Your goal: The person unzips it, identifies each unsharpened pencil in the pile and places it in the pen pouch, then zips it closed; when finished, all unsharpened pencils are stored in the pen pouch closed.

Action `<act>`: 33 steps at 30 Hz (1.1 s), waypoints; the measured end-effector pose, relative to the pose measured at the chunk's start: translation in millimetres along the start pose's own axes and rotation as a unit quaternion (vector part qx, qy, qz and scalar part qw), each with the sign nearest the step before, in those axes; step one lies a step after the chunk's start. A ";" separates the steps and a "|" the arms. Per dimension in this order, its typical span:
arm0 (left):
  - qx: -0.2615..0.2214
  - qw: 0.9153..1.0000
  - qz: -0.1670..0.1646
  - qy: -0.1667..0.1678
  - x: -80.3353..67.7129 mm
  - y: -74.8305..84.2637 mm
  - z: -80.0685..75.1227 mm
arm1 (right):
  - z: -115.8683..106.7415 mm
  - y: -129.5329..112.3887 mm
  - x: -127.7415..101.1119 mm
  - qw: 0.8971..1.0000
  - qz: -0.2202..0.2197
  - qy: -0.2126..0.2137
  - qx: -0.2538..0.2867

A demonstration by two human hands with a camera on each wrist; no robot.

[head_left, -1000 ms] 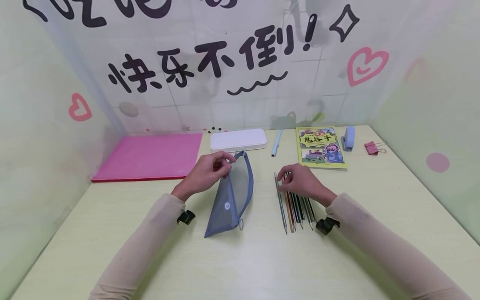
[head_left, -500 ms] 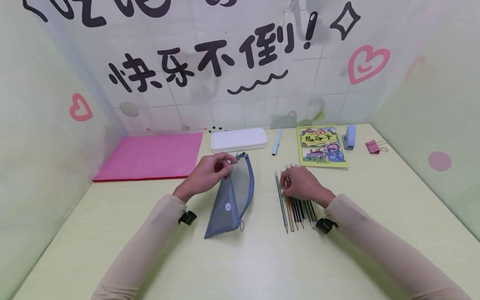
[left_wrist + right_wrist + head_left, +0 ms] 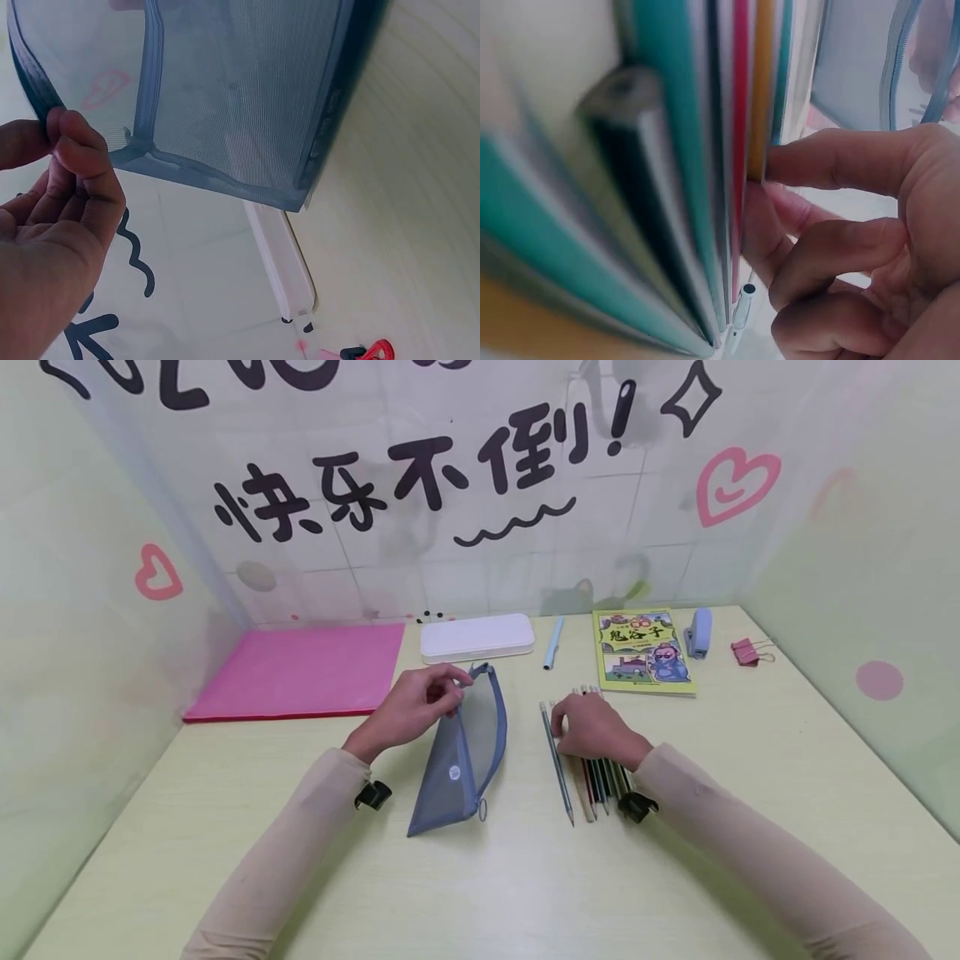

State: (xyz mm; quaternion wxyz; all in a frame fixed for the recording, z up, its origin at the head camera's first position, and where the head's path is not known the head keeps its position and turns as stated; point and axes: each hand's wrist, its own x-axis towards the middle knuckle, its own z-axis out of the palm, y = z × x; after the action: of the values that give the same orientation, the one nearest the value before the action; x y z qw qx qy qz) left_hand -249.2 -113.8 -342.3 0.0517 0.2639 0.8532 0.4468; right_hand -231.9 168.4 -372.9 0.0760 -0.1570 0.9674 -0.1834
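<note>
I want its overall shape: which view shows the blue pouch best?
The head view: nearly the whole pouch shows there. The left wrist view is closer but crops it; the right wrist view catches only part.

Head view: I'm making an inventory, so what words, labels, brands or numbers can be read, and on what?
"快乐不倒!": back wall
"鬼谷子": yellow book; its smaller print is too small
Wall's top row: cut off, unreadable
Round label on the blue mesh pouch: too small to read
No legible numbers or brands
</note>
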 end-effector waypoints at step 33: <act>-0.012 1.000 -0.004 0.021 -1.2 -0.6 9.5 | -6.8 -54.4 14.3 0.904 0.024 0.142 0.404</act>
State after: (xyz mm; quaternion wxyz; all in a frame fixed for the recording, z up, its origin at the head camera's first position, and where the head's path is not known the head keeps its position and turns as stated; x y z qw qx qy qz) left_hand -245.3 -107.6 -348.6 0.0388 0.2508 0.8498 0.4620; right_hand -231.7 117.9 -347.3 -0.0010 -0.0615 0.8147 -0.5766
